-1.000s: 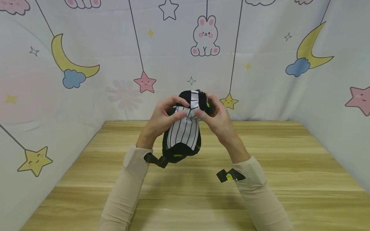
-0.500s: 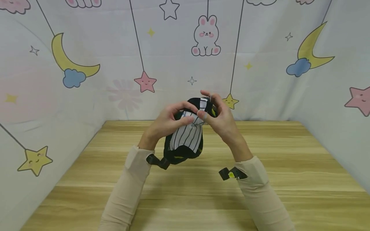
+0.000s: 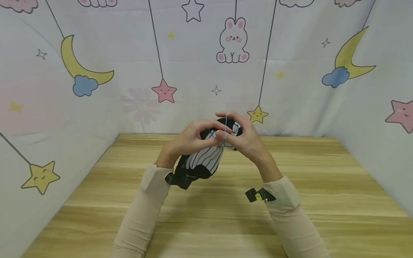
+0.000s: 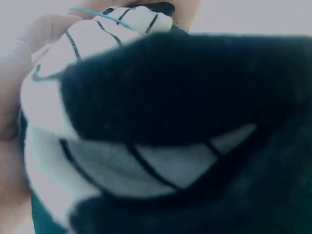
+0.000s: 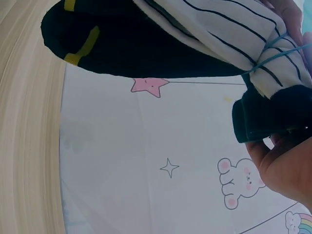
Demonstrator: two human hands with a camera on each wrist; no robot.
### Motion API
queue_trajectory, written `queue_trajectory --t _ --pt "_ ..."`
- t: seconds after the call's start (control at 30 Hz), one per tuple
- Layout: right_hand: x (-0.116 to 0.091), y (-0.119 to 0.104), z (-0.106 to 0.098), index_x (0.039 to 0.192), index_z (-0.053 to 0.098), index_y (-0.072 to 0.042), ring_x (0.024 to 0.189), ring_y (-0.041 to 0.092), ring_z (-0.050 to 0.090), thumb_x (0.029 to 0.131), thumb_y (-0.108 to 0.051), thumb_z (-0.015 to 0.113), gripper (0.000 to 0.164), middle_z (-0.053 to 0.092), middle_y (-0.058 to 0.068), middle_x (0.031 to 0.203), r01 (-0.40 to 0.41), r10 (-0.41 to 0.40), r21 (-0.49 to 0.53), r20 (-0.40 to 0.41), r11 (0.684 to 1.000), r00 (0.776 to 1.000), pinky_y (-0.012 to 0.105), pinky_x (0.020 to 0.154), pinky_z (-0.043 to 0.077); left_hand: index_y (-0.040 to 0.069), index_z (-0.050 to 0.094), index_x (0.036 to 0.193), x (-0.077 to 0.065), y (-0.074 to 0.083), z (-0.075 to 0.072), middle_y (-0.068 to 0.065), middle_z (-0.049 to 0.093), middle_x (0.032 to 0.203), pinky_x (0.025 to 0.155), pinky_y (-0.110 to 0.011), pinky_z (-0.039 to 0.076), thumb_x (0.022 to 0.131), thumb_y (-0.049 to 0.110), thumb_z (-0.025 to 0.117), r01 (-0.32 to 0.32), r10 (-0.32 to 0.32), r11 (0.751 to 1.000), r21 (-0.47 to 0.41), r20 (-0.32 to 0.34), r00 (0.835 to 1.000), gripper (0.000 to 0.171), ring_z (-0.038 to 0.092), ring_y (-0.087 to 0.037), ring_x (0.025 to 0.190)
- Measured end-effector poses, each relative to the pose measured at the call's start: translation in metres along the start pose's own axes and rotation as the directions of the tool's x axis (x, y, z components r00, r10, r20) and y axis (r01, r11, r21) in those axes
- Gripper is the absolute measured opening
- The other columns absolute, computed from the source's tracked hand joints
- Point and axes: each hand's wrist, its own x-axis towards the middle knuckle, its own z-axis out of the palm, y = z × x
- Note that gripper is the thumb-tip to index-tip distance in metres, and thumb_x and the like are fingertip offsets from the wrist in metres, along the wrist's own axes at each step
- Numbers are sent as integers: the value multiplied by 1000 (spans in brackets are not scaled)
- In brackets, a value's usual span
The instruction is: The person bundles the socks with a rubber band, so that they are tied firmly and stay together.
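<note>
A bundle of socks [image 3: 204, 157], dark with white, black-striped parts, is held up above the table, tilted. My left hand [image 3: 190, 139] grips it around its narrowed middle, fingers over the top. A thin pale-blue rubber band [image 3: 226, 125] stretches between the thumb and a raised finger of my right hand [image 3: 251, 143], at the upper end of the bundle. In the right wrist view the rubber band [image 5: 275, 58] circles the waist of the socks [image 5: 224, 24], with strands running off to the right. Striped cloth of the socks [image 4: 48, 105] fills the left wrist view, partly blocked by a dark blurred shape.
Below the hands is a wood-grain table [image 3: 232, 222]. A white cloth backdrop [image 3: 193, 64] with printed moons, stars and a rabbit surrounds it at the back and sides. Black camera mounts [image 3: 259, 195] are strapped to both wrists.
The bundle has dropped slightly and tilted more, its upper end swinging right. The right hand's finger has lifted and moved left, and the rubber band now stands stretched between finger and thumb.
</note>
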Motion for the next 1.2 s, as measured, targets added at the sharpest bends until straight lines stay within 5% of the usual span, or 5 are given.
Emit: queue_trajectory --t 0.1,0.33,0.5,0.93,1.2 --pt "-1 -1 -1 136 60 -16 55 16 49 93 -36 72 48 56 7 130 8 -8 -13 10 1000 1000 30 56 48 9 68 125 0 0 -1 -3 68 125 86 -37 55 100 39 61 -17 17 1000 9 -5 1000 40 65 -18 105" --pt "0 -2 -2 125 66 -10 108 14 57 96 -30 69 35 61 3 135 37 -37 -28 -16 999 999 32 89 47 6 54 144 -1 0 -3 -5 53 147 105 -37 44 98 10 64 -63 63 997 41 -7 998 47 48 -18 135" --pt "-2 -2 -1 124 65 -5 80 18 59 98 -19 66 29 61 8 127 50 -49 14 -58 999 997 28 65 51 7 44 151 -3 1 -6 -3 43 155 112 -37 36 97 6 64 -60 61 997 57 -22 998 57 38 -16 143" --pt "-1 3 -7 125 59 1 95 22 63 97 3 61 28 60 8 122 221 -219 38 -66 974 974 29 78 55 15 36 156 -3 2 -10 5 35 159 93 -37 52 100 27 64 -29 30 1000 10 -98 995 64 53 -16 129" --pt "-2 -1 -11 119 65 0 61 14 53 99 0 60 21 64 5 117 168 -173 -55 -112 984 978 25 53 43 9 39 153 -2 -3 -8 3 36 158 108 -37 41 100 22 64 -60 60 998 5 -125 990 60 39 -18 143"
